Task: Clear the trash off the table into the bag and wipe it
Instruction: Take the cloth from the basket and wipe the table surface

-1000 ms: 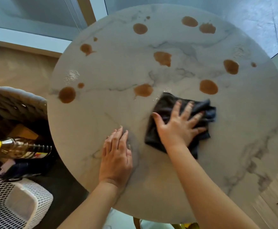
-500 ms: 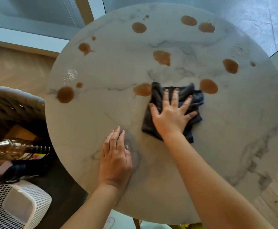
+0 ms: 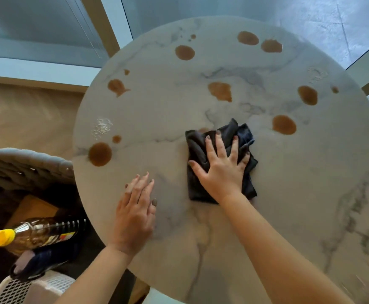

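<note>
Right hand [image 3: 222, 170] flat, fingers spread, pressing cloth [image 3: 217, 163] mid-table [image 3: 289, 194], over one brown spill. Left hand [image 3: 135, 213] flat on top, bracing, holding nothing. Risk: soaked cloth smearing remaining spills [image 3: 284, 124] instead of lifting; bunched folds skipping patches.

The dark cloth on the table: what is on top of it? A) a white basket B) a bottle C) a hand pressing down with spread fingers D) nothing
C: the right hand lies flat on the dark cloth with its fingers spread, pressing it onto the table among the brown spills, while the left hand rests on the bare tabletop beside it.
</note>
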Available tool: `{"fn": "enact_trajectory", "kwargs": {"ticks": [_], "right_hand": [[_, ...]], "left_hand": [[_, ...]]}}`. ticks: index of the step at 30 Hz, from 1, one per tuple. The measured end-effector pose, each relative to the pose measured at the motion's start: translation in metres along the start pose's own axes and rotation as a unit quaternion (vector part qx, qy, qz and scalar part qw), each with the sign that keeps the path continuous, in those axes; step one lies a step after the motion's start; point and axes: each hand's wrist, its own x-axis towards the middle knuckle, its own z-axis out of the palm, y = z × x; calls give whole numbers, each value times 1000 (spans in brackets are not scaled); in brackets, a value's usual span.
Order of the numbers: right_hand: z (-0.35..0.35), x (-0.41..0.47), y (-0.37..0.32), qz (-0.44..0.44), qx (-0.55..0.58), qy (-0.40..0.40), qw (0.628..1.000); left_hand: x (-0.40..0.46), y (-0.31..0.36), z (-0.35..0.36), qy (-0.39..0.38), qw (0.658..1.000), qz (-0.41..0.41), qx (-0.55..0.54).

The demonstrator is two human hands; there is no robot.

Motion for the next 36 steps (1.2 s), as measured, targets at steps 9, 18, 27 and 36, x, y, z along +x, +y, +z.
{"fn": "enact_trajectory", "kwargs": {"ticks": [9,18,27,36], "right_hand": [[-10,17,34,208,-8,41,977],[11,-43,-4,-20,-40,44,998],[3,60,-58,34,-6,17,999],[-10,-7,29,110,-20,30,993]], "left_hand": [[6,-18,5,-45,997,64,8],[7,-16,1,-40,997,63,9],[9,-17,2,-12,997,76,0],[8,-18,3,-3,997,70,-21]]}}
